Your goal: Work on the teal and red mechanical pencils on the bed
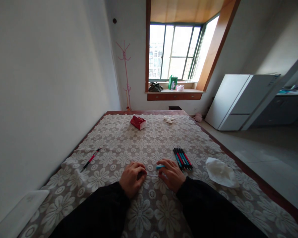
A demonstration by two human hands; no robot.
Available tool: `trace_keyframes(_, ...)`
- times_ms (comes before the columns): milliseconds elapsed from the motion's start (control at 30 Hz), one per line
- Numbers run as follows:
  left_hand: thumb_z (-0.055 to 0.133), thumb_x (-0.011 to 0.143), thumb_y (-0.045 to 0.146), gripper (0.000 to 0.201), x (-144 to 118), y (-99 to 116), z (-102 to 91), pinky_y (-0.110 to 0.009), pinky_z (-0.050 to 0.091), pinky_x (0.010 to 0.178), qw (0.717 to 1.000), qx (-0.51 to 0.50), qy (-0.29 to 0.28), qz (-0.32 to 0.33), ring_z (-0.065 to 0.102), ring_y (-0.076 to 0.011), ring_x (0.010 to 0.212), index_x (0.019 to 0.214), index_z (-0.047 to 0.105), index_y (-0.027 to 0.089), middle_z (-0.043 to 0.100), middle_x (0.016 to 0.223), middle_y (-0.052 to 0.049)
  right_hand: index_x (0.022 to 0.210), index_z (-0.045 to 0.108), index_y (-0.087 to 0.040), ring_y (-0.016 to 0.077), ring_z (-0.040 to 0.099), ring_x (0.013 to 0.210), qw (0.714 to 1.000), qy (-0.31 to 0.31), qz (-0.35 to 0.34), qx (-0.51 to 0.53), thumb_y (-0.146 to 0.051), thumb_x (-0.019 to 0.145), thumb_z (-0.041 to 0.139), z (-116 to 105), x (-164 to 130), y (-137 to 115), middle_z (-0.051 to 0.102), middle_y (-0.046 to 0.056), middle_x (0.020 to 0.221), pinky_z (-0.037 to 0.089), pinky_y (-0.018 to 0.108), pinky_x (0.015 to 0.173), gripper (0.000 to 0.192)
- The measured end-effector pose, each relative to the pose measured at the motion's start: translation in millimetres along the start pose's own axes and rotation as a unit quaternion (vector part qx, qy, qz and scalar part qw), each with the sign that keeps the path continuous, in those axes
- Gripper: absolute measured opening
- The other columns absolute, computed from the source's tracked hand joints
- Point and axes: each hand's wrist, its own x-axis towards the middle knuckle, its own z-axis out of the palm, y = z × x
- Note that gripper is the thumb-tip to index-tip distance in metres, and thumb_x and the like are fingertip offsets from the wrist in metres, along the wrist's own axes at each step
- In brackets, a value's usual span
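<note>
Near the table's front edge, my left hand is closed with thumb and fingers pinched on one end of a thin white rod that looks like a pen refill. The rod runs across to my right hand, whose fingertips meet its other end. A short teal pen part shows between the fingers of that same hand, which is also closed. Just beyond my right hand lies a row of several pens, teal, red and black. Off to the left rests a single red and black pen.
A floral lace tablecloth covers the table. Toward the far end sit a red tissue pack and a crumpled tissue. A white sheet lies at right, a pale flat box at front left. The wall borders the left side.
</note>
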Motion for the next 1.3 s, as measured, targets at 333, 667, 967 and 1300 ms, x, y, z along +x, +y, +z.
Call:
trace_keyframes(333, 0.059, 0.091, 0.023, 0.010, -0.2, 6.0, -2.0, -0.038, 0.043, 0.097, 0.999, -0.027, 0.013, 0.033, 0.058, -0.0220, 0.107, 0.096, 0.068, 0.024, 0.069, 0.107, -0.003, 0.089, 0.061, -0.022, 0.0249, 0.052, 0.123, 0.999, 0.000, 0.029, 0.028, -0.008, 0.083, 0.062, 2.3, 0.5, -13.0, 0.064, 0.005, 0.126, 0.043, 0.042, 0.103, 0.015)
trace_keyframes(667, 0.058, 0.089, 0.020, 0.014, -0.6, 0.0, 1.2, -0.042, 0.040, 0.092, 0.999, 0.038, -0.003, -0.030, 0.056, -0.0250, 0.105, 0.097, 0.069, 0.025, 0.067, 0.105, -0.003, 0.088, 0.061, -0.021, 0.0256, 0.051, 0.122, 0.994, -0.022, 0.105, 0.003, -0.006, 0.083, 0.057, 7.5, -1.4, 2.4, 0.062, 0.006, 0.128, 0.042, 0.042, 0.100, 0.017)
trace_keyframes(967, 0.059, 0.090, 0.015, 0.016, 0.5, -1.5, 1.5, -0.038, 0.042, 0.093, 1.000, -0.005, -0.031, -0.003, 0.057, -0.0227, 0.103, 0.099, 0.069, 0.024, 0.068, 0.103, -0.002, 0.091, 0.062, -0.021, 0.0264, 0.051, 0.122, 0.996, -0.028, 0.083, 0.002, -0.006, 0.083, 0.057, 8.2, -2.5, 1.9, 0.061, 0.008, 0.128, 0.044, 0.043, 0.099, 0.017)
trace_keyframes(1300, 0.062, 0.093, 0.022, 0.017, -1.8, -2.7, 9.4, -0.031, 0.049, 0.091, 0.989, -0.067, -0.081, 0.108, 0.062, -0.0190, 0.100, 0.108, 0.069, 0.022, 0.069, 0.105, -0.004, 0.089, 0.059, -0.022, 0.0236, 0.054, 0.118, 0.997, 0.025, -0.043, 0.059, -0.013, 0.087, 0.063, 0.1, 1.9, -16.5, 0.065, 0.004, 0.120, 0.043, 0.041, 0.100, 0.010)
